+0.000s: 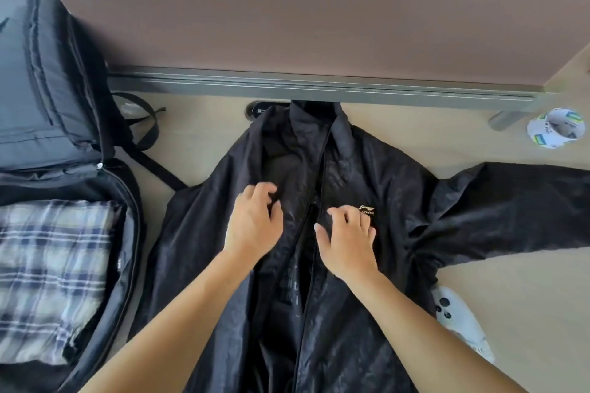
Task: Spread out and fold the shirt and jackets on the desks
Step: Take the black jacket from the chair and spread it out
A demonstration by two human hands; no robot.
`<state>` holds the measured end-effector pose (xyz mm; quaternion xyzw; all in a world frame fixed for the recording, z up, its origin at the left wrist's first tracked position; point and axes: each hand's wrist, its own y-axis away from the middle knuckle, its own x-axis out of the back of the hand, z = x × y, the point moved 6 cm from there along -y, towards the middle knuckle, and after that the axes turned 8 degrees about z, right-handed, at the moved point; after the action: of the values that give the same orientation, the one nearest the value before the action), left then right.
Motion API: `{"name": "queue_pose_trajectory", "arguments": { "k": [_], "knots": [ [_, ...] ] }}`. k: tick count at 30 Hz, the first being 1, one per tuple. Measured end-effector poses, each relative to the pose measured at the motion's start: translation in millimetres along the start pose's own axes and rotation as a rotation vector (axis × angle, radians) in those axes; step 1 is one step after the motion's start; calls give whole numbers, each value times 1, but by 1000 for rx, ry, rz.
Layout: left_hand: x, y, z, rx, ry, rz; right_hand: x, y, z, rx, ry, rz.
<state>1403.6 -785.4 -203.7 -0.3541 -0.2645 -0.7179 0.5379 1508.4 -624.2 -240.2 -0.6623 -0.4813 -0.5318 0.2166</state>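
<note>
A black jacket [399, 201] lies front-up on the beige desk [526, 297], collar toward the partition, one sleeve stretched to the right. Its zip runs down the middle and a small gold logo sits on the chest. My left hand [252, 226] rests on the left front panel with loosely bent fingers touching the fabric. On the right panel lies my right hand [348, 239], just below the logo, fingers bent against the cloth. Whether either hand pinches fabric is unclear. A plaid shirt [51, 271] lies folded inside an open black backpack [127, 265] at the left.
A brown partition [303, 19] with a grey rail closes the desk's far side. A white cup with coloured print [555, 128] stands at the far right. A white controller [456, 316] lies beside the jacket's right hem. A black strap [153, 156] trails from the backpack.
</note>
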Motion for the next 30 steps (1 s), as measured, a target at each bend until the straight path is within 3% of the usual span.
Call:
{"name": "queue_pose_trajectory", "arguments": {
  "k": [2,6,9,13,15,19,21,23,25,28,30],
  "knots": [
    [5,50,-18,107,-149,-67,-6,14,-18,-50,-135,-103],
    [25,123,-52,308,-473,-159,-46,40,-40,-358,-488,-424],
    [51,153,-77,486,-615,-76,-55,54,-53,-448,-568,-439],
    [81,185,-115,849,-497,-59,-52,59,-65,-304,-462,-353],
    [87,201,-134,948,-426,-86,-45,62,-72,-220,-422,-283],
    [100,222,-159,847,-427,-178,-53,87,-96,88,-209,-464],
    [109,225,-159,788,-231,-155,-62,100,-104,137,-70,-538],
    [121,226,-154,684,-61,-131,-62,108,-108,123,16,-520],
    [124,233,-153,577,11,-209,-61,115,-109,116,90,-477],
    [110,260,-178,634,-179,-490,-61,124,-109,205,232,-404],
    [106,268,-191,643,-181,-485,-59,130,-108,202,319,-361]
  ]
}}
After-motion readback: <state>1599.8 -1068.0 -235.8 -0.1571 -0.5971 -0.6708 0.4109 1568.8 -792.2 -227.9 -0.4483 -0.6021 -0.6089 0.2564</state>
